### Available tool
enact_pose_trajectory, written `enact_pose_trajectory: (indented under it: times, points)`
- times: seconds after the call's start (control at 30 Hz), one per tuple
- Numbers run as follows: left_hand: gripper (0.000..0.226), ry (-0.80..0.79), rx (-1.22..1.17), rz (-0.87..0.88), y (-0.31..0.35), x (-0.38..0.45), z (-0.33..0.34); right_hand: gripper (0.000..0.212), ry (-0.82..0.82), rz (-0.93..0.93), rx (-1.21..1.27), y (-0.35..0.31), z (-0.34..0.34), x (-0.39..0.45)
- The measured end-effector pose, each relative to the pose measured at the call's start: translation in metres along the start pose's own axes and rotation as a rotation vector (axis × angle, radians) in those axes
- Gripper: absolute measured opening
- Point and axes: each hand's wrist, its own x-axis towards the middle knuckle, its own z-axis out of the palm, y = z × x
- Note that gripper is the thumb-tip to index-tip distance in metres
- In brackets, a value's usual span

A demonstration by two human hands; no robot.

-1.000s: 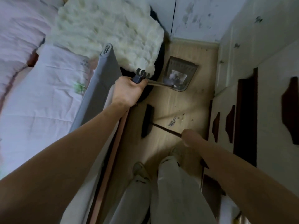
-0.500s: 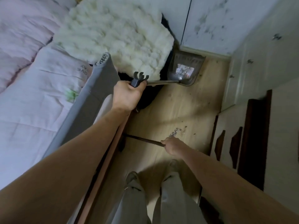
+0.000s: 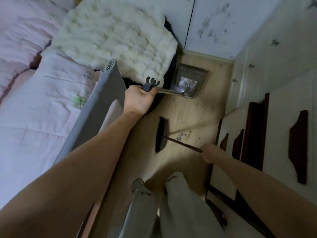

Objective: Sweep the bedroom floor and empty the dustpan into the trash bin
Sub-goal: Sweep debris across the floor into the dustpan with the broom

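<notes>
My left hand point(image 3: 139, 100) grips the top of the long dustpan handle point(image 3: 169, 91). The grey dustpan point(image 3: 187, 81) rests on the wooden floor point(image 3: 192, 110) near the far wall, with pale debris inside. My right hand point(image 3: 210, 152) holds the thin dark broom handle point(image 3: 183, 144). The black broom head point(image 3: 161, 134) sits on the floor left of a small pile of dust and scraps point(image 3: 181, 136), below the dustpan. No trash bin is in view.
A bed with pink bedding point(image 3: 34, 100) and a grey rail point(image 3: 96, 107) lines the left. A fluffy white cushion point(image 3: 116, 38) lies on a dark seat beside the dustpan. White cabinets with dark handles point(image 3: 253, 134) line the right. My legs and shoes point(image 3: 137, 184) stand below.
The broom head has come out from under the bed edge to the middle of the floor, left of the dust pile. The dustpan stays on the floor near the far wall.
</notes>
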Motion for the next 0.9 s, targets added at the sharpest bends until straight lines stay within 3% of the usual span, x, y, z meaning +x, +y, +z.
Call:
enact_pose_trajectory:
  times: [0.17,0.33,0.43,0.67,0.9]
  points:
    - [0.050,-0.018,-0.032,0.015,0.014,-0.001,0.011,0.031,0.056,-0.048,-0.016,0.003,-0.025,-0.021]
    - [0.048,-0.019,-0.038,0.037,0.016,0.015,0.027,0.031,0.187,-0.103,-0.088,-0.008,-0.061,0.016]
    - [0.041,-0.027,-0.047,0.039,0.023,0.029,0.034,0.031,0.158,-0.038,-0.092,-0.006,-0.082,0.043]
    - [0.049,-0.052,-0.027,0.017,0.045,0.049,0.067,0.029,0.201,0.120,0.145,0.034,-0.111,0.076]
    - [0.046,-0.054,-0.046,-0.002,0.067,0.049,0.076,0.026,0.014,0.239,0.327,0.075,-0.084,0.043]
